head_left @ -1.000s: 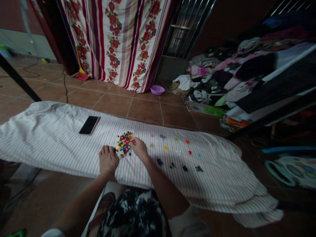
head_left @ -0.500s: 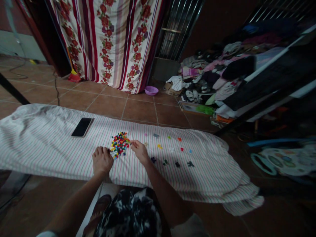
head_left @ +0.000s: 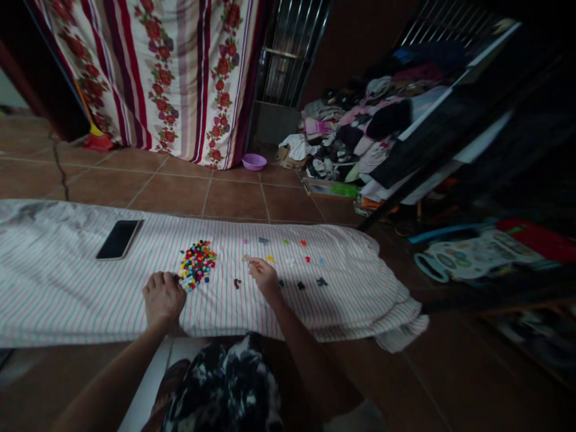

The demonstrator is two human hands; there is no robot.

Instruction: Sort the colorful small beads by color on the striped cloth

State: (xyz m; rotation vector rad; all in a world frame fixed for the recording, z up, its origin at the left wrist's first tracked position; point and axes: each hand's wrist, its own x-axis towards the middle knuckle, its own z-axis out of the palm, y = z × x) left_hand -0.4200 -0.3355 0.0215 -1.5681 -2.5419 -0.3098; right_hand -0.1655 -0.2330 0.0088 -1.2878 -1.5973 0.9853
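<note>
My left hand (head_left: 164, 297) rests palm down on the striped cloth (head_left: 121, 306). Its fingers are bent and slightly apart, touching the near left edge of a pile of small multicoloured cubes (head_left: 197, 264). To the right of the pile, my right hand (head_left: 264, 277) is closed in a pinch beside a small beige group of cubes (head_left: 245, 258). What its fingertips hold is too small to make out. Small groups sorted by colour lie around it: brown (head_left: 237, 282), yellow (head_left: 270, 258), orange (head_left: 303, 243), red (head_left: 308, 259) and black (head_left: 301, 285). My right hand hides part of the nearest row.
A dark-screened phone (head_left: 119, 240) lies on the cloth left of the pile. Beyond the cloth's far edge are a tiled floor, a purple basin (head_left: 254, 162) and a floral curtain (head_left: 180, 78). Heaped clothes (head_left: 351, 129) fill the back right.
My right hand has moved right, from the pile's edge to the beige group. My left hand stays by the pile. The view has shifted right, and the brown group now shows.
</note>
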